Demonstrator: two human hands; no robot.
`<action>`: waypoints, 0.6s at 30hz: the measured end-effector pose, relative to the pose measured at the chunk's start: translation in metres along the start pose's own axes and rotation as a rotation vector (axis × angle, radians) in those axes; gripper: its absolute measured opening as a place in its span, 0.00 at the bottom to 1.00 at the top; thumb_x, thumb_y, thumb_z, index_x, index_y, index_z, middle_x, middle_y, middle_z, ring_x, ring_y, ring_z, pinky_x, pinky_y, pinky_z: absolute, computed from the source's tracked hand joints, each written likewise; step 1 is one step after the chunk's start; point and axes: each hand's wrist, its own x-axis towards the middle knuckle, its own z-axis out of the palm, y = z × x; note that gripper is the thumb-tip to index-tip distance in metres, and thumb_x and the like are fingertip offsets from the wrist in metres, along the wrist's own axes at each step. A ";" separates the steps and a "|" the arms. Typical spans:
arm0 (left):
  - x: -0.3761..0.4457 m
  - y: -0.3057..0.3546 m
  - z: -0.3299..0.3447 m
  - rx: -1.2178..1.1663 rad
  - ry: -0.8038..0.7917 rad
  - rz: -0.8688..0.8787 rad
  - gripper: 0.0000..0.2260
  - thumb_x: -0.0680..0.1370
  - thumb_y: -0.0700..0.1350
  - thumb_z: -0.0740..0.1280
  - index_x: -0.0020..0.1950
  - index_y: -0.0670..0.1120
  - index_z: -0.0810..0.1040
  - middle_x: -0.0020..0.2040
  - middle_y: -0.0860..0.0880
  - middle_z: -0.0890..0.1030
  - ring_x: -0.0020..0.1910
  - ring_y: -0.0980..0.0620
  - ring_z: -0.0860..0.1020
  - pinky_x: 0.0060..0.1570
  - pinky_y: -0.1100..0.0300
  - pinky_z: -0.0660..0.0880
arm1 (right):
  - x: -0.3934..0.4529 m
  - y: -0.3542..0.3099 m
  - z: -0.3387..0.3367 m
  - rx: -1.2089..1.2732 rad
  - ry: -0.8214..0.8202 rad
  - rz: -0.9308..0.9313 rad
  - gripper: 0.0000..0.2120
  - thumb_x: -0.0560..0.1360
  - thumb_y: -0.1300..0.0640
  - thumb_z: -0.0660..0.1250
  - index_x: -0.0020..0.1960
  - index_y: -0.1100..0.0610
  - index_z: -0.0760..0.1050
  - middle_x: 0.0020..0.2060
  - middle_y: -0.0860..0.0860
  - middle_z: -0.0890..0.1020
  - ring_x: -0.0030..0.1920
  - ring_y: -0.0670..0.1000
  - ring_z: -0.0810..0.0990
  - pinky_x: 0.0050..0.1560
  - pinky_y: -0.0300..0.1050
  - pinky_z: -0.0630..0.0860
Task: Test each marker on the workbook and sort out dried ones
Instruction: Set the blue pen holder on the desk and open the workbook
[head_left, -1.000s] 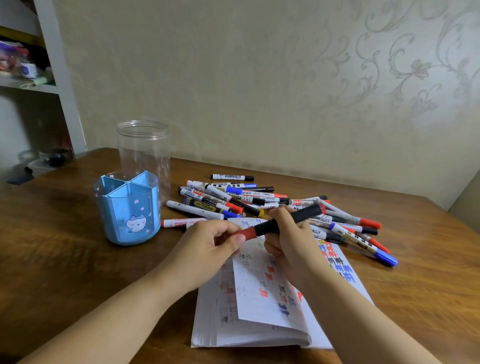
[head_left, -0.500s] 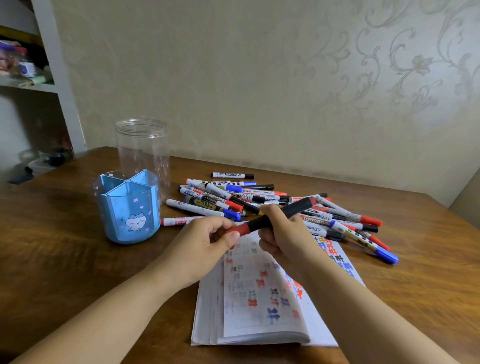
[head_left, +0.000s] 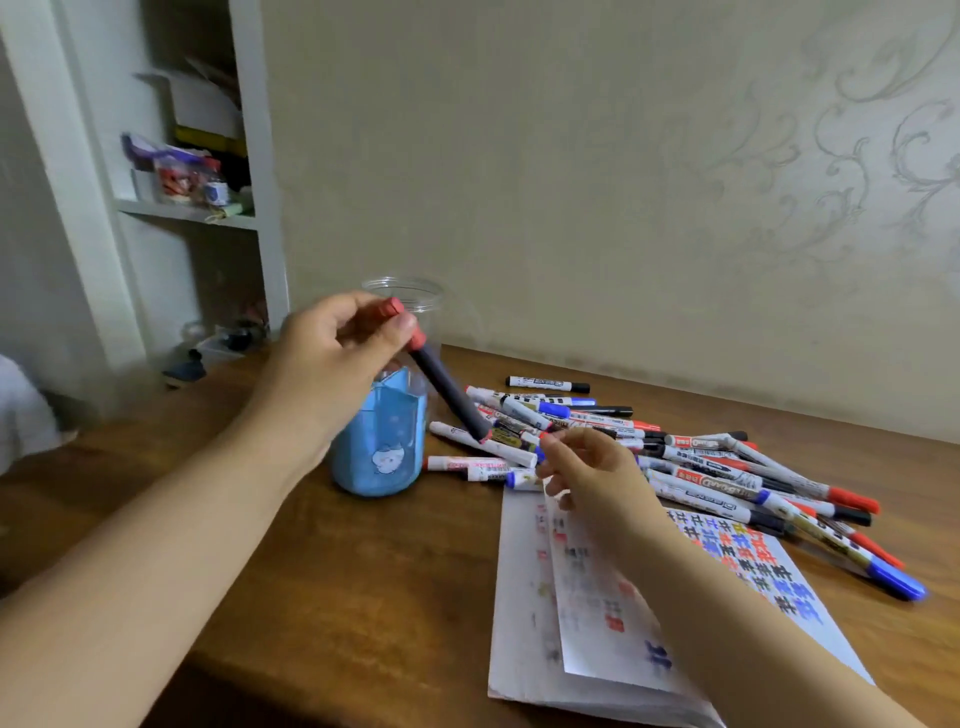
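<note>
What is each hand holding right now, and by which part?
The left hand holds a black marker by its red cap end. The right hand holds nothing.

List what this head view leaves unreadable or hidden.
- Blue holder: its compartments' contents, hidden by the left hand.
- Clear jar: its inside, behind that hand and the black marker.
- Workbook print: motion-blurred.
- Right hand: whether it holds anything is unclear.

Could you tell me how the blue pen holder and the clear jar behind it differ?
The blue pen holder is opaque, with a cartoon cat on its front; the clear jar is see-through and plain. The holder is shorter and stands in front; the jar rises higher behind it. Both stand upright on the wooden table.
</note>
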 end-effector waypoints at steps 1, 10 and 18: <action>0.009 0.005 -0.010 0.027 0.043 0.034 0.04 0.75 0.45 0.68 0.41 0.52 0.78 0.37 0.55 0.81 0.38 0.60 0.78 0.44 0.65 0.74 | 0.000 0.001 0.002 -0.130 0.027 -0.040 0.08 0.77 0.49 0.64 0.50 0.53 0.77 0.39 0.49 0.82 0.35 0.44 0.79 0.36 0.38 0.74; 0.041 -0.005 -0.032 0.334 0.037 0.056 0.06 0.75 0.49 0.68 0.50 0.50 0.79 0.48 0.52 0.81 0.51 0.53 0.78 0.53 0.56 0.75 | -0.004 0.001 0.007 -0.406 -0.063 -0.074 0.02 0.78 0.51 0.64 0.47 0.48 0.75 0.42 0.47 0.81 0.40 0.45 0.80 0.31 0.32 0.73; 0.024 -0.034 -0.020 0.459 -0.087 -0.062 0.07 0.75 0.42 0.68 0.52 0.50 0.76 0.50 0.53 0.79 0.49 0.57 0.76 0.49 0.59 0.73 | -0.010 0.004 0.009 -0.386 -0.107 -0.139 0.03 0.77 0.51 0.65 0.45 0.48 0.76 0.42 0.47 0.82 0.43 0.47 0.80 0.44 0.41 0.78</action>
